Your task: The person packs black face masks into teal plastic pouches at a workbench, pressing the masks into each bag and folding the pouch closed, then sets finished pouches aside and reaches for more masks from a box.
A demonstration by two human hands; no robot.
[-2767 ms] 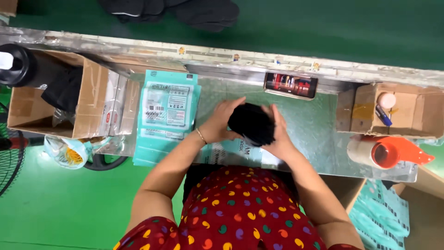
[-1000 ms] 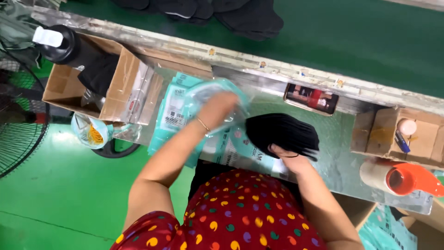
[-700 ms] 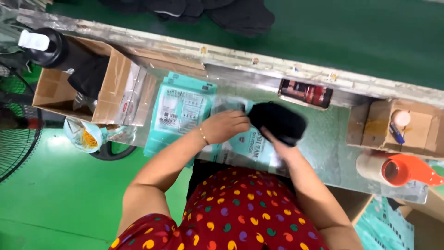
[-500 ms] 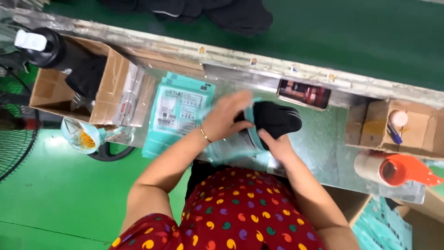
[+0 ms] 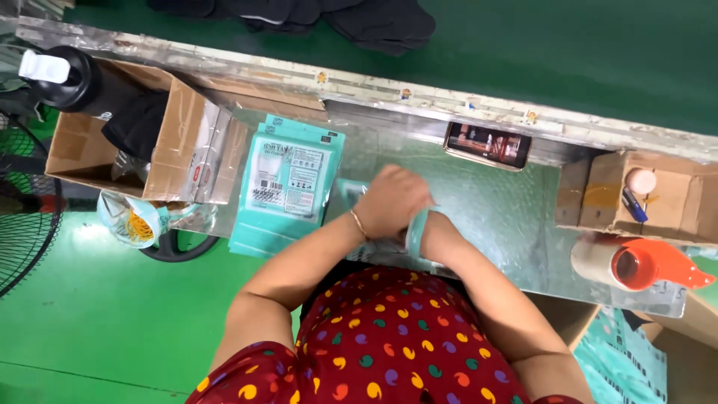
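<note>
Teal pouch [image 5: 416, 230] gripped by left hand [image 5: 393, 202]; right hand hidden; pouch stack [image 5: 288, 176] beside

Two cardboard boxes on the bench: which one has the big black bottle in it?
The large open cardboard box at the far left end; the black bottle with a white cap sits in it. The small box on the right holds only small items.

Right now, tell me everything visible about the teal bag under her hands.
The teal bag looks like thin, glossy plastic film. Only a curved edge and a pale corner near the wrist show; the rest is hidden. It lies on the metal table, right of a stack of matching bags. The left hand presses on top; the right hand is tucked into its opening.
</note>
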